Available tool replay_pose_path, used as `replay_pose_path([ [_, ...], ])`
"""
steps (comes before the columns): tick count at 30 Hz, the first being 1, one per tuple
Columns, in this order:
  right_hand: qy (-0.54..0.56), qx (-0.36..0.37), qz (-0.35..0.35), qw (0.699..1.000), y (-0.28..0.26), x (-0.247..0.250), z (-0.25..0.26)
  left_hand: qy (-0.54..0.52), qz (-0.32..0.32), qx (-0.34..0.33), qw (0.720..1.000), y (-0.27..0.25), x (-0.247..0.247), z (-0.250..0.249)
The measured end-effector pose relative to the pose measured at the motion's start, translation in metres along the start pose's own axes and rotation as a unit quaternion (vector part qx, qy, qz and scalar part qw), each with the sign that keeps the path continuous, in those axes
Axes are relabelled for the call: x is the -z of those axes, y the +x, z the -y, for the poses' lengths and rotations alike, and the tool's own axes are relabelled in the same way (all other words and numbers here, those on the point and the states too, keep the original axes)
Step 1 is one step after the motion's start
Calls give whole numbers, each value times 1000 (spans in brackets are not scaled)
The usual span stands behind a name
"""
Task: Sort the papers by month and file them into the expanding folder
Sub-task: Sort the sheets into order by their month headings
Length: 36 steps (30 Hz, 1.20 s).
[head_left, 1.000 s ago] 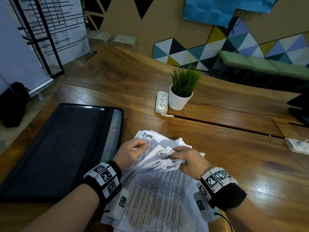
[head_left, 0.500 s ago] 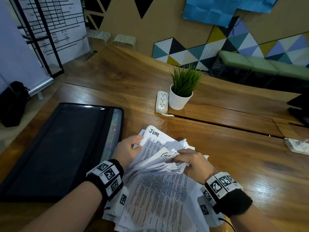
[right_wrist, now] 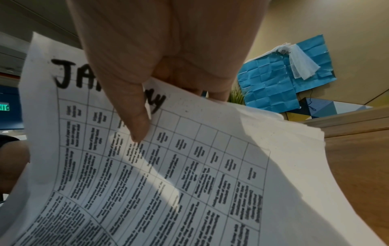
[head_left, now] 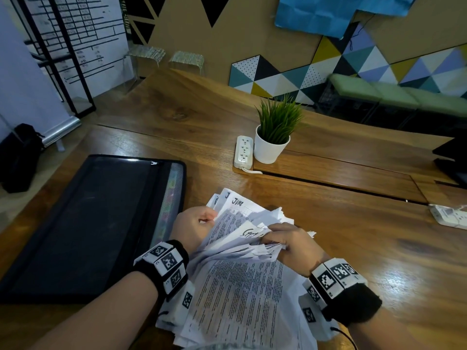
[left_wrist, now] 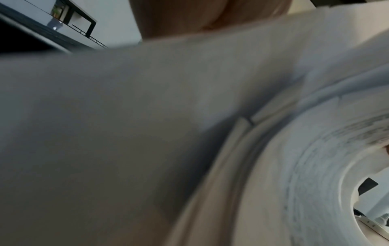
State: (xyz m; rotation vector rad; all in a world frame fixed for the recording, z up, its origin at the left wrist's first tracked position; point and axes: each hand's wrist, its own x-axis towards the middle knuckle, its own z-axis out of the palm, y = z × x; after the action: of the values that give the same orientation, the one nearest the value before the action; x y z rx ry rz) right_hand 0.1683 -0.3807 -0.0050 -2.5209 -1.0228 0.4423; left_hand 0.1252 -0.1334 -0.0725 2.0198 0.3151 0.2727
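Note:
A thick stack of printed papers (head_left: pixel 242 294) lies at the table's near edge, its far ends fanned up between both hands. My left hand (head_left: pixel 195 224) holds the left side of the fanned sheets, beside a sheet marked "June" (head_left: pixel 238 202). My right hand (head_left: pixel 285 242) pinches a bunch of sheet ends, with a sheet marked "Sept" (head_left: pixel 249 233) just left of it. In the right wrist view, my thumb (right_wrist: pixel 134 119) presses a table sheet headed "January" (right_wrist: pixel 168 166). The black expanding folder (head_left: pixel 83 223) lies on its side to the left, coloured tabs showing along its right edge.
A white potted plant (head_left: pixel 271 140) and a white power strip (head_left: pixel 243 151) stand at mid-table beyond the papers. A white object (head_left: pixel 451 217) lies at the right edge, a dark item (head_left: pixel 452 160) behind it. Bare wooden table (head_left: pixel 353 236) stretches to the right.
The left hand has slid slightly toward the body along the fanned sheets, and the "June" sheet stands higher. A sheet marked "Sept" is now more exposed beside the right hand.

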Motion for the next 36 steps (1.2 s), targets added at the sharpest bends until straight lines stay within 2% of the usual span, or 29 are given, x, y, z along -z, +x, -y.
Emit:
replay_pose_path([
  [5,11,11,-16,1000,-4,-1,-1,35,68,-43,996,-3,-3,1],
  [8,16,27,-28,999,-4,-1,-1,36,94,9,995,-4,-4,6],
  [13,8,40,-38,998,-2,-4,-2,46,95,55,993,-1,-5,-2],
  [16,6,37,-41,998,-2,-5,-3,101,76,-35,991,2,-7,-4],
  [19,0,42,-47,998,-3,-6,-5,168,122,1,978,3,-9,-9],
  [21,4,40,-47,998,-4,-6,-5,178,125,37,975,7,-11,-8],
  [26,5,45,-49,998,-5,-3,-5,146,105,89,980,12,-9,-15],
  [29,2,37,-46,998,-4,-6,-7,135,129,104,977,11,-9,-18],
  [33,1,34,-42,999,-4,-4,-6,107,139,70,982,10,-10,-17],
  [36,7,28,-34,999,-6,2,-1,97,142,5,985,9,-10,-17],
])
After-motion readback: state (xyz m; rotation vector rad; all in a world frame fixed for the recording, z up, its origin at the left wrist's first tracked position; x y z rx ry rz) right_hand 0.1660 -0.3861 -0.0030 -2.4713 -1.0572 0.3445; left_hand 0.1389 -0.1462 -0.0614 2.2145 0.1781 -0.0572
